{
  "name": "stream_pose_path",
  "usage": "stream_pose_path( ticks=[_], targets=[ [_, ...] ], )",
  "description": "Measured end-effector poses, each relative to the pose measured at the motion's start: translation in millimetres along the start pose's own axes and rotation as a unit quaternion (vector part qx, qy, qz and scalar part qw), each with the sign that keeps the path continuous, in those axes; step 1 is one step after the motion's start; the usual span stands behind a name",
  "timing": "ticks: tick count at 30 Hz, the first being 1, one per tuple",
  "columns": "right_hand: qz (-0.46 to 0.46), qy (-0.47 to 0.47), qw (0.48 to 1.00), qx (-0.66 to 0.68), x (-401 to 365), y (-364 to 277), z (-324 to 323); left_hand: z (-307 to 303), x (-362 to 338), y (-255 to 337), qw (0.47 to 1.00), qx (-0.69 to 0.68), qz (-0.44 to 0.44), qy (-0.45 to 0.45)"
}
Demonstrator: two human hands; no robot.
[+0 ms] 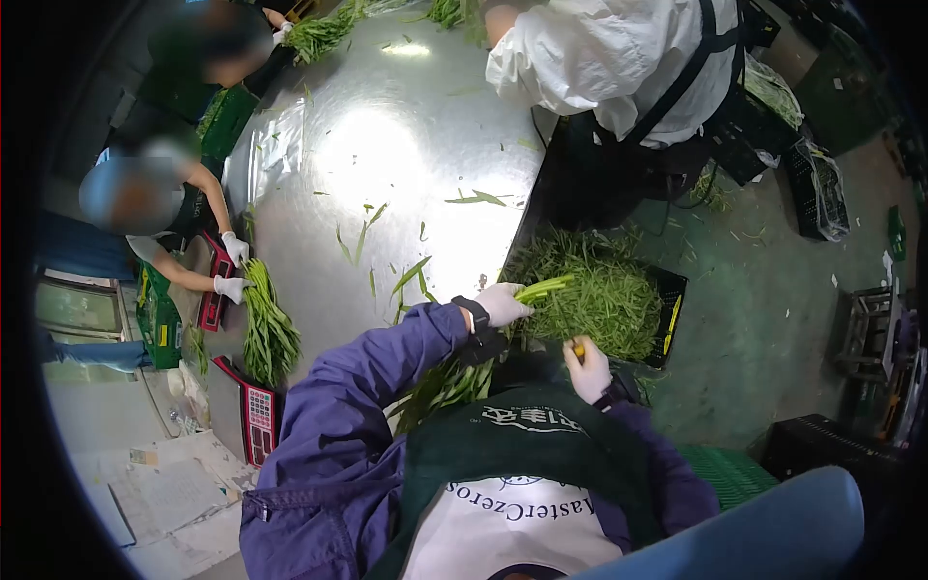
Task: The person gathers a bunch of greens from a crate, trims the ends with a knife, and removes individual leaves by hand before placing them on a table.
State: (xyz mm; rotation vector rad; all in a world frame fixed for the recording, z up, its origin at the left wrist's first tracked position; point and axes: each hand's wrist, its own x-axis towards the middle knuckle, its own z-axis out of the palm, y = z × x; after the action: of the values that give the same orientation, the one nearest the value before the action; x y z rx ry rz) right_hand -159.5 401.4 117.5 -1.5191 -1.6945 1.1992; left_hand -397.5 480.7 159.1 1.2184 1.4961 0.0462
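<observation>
My left hand [501,304], in a white glove, is closed around a bunch of leafy greens [543,290]. Pale green stalk ends point right, out over a black crate [674,307] heaped with cut greens [599,300]. The long leaves [454,382] of the bunch hang under my left forearm, partly hidden. Close to my body, at the near side of the crate, my gloved right hand [588,372] is closed on a small tool with a yellow handle [578,348]. It looks like a knife, but its blade is hard to make out.
A metal table [387,193] with scattered leaves lies ahead and left. A co-worker at the left holds greens [268,324] beside a red scale [259,416]. Another person in white sleeves [609,63] stands ahead right. More crates [817,193] and a stool [865,333] are to the right.
</observation>
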Motion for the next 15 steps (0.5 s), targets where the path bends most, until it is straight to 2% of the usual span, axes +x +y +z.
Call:
stream_pose_path(
  ticks=[3, 5, 7, 9, 10, 11, 13, 15],
  targets=[
    [-0.037, 0.034, 0.999, 0.004, 32.5, -33.6, 16.4, 11.9, -9.8, 12.8, 0.982, 0.122, 0.096, 0.104],
    [-0.033, 0.072, 0.997, -0.004, 40.5, -20.8, 30.4, 6.7, -26.4, 29.1, 0.978, 0.147, 0.09, 0.118],
    [0.027, -0.021, 0.996, -0.081, 31.1, 34.1, 35.3, 0.9, -29.8, 20.7, 0.968, 0.167, 0.093, 0.16],
    [0.121, -0.03, 0.987, -0.098, 6.5, 115.0, 49.1, -10.2, -41.5, 10.8, 0.954, 0.166, 0.115, 0.223],
    [0.127, -0.044, 0.985, -0.111, 0.0, 124.9, 44.5, -17.3, -51.4, 9.6, 0.945, 0.168, 0.127, 0.249],
    [0.113, -0.027, 0.989, -0.094, 3.4, 119.9, 41.9, -26.7, -65.8, 17.4, 0.966, 0.113, 0.08, 0.219],
    [0.094, -0.019, 0.992, -0.077, 6.1, 93.7, 35.8, -36.8, -85.2, 19.7, 0.962, 0.11, 0.086, 0.234],
    [0.005, 0.007, 0.999, -0.036, 30.9, 29.8, 35.1, -47.8, -108.7, 29.6, 0.959, 0.099, 0.096, 0.249]
  ],
)
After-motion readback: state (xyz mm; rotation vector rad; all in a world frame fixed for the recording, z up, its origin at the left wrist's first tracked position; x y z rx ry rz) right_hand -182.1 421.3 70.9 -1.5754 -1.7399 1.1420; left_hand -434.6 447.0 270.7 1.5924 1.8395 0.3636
